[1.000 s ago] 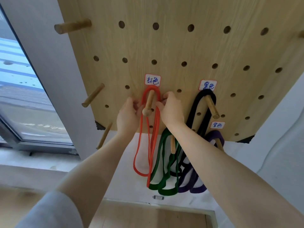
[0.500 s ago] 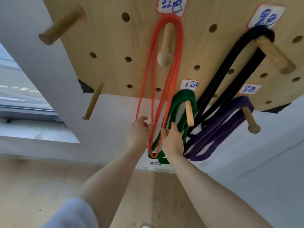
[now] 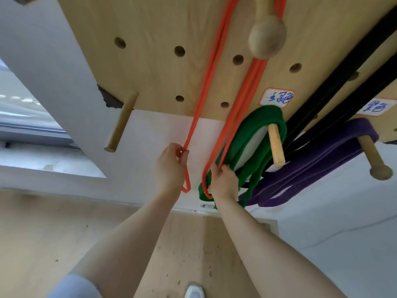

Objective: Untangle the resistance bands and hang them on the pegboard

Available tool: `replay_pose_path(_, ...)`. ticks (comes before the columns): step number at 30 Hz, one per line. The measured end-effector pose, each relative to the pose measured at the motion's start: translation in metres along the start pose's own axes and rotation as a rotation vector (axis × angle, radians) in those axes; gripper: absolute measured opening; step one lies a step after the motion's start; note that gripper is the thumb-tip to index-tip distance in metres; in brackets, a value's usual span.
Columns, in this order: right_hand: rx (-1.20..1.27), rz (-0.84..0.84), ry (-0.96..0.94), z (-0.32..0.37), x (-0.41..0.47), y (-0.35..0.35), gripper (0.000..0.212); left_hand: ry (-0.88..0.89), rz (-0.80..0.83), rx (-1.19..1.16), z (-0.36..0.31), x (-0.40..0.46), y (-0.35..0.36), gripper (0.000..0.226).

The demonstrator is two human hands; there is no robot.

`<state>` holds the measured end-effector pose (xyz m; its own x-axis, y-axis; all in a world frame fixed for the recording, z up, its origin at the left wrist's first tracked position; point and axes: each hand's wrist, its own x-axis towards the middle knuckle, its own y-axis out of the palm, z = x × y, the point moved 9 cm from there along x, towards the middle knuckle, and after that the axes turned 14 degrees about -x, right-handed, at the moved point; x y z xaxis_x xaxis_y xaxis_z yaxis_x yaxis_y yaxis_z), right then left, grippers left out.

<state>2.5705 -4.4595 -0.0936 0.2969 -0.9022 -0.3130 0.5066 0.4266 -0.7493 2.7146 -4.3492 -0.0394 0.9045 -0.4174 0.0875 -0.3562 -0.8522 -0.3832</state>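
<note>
Both grips pinch the thin orange-red rubber resistance band (image 3: 217,67) near its low ends: the left hand (image 3: 170,168) nips the left loop between thumb and curled fingers, while the right hand (image 3: 223,182) holds the right loop, pressed against the wide green band (image 3: 257,134). Above the hands, the orange-red band hangs over a knob-ended wooden peg (image 3: 267,38) on the pale wooden pegboard (image 3: 150,61). Right of it, the green band, a black band (image 3: 335,82) and a purple band (image 3: 322,155) each hang from the board. By the look of it, hanging is nearly done; only straightening the orange-red loops seems left.
</note>
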Motion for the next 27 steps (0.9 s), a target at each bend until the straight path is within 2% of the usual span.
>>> replay_pose_path(4,-0.018,-0.051,-0.007,0.007,0.008,0.007,0.027,-0.1,0.007,-0.101,0.016,0.004,0.011,0.021)
replay_pose_path(7,-0.017,-0.108,-0.01,0.007,0.019,0.009,0.03,-0.141,0.015,-0.136,0.029,0.004,0.019,0.03)
replay_pose_path(12,0.062,-0.239,-0.042,0.014,0.014,0.011,0.026,-0.098,0.033,-0.11,0.035,0.006,0.022,0.01)
replay_pose_path(18,0.148,-0.085,-0.107,0.027,0.007,0.025,0.023,-0.16,0.071,-0.069,0.05,0.004,0.022,0.014)
replay_pose_path(21,0.047,-0.034,-0.192,0.033,0.003,0.023,0.028,-0.158,0.173,-0.051,0.045,0.009,0.038,0.017)
replay_pose_path(27,-0.075,0.009,-0.147,0.024,-0.007,0.01,0.032,-0.242,0.302,0.024,0.044,0.009,0.051,0.046)
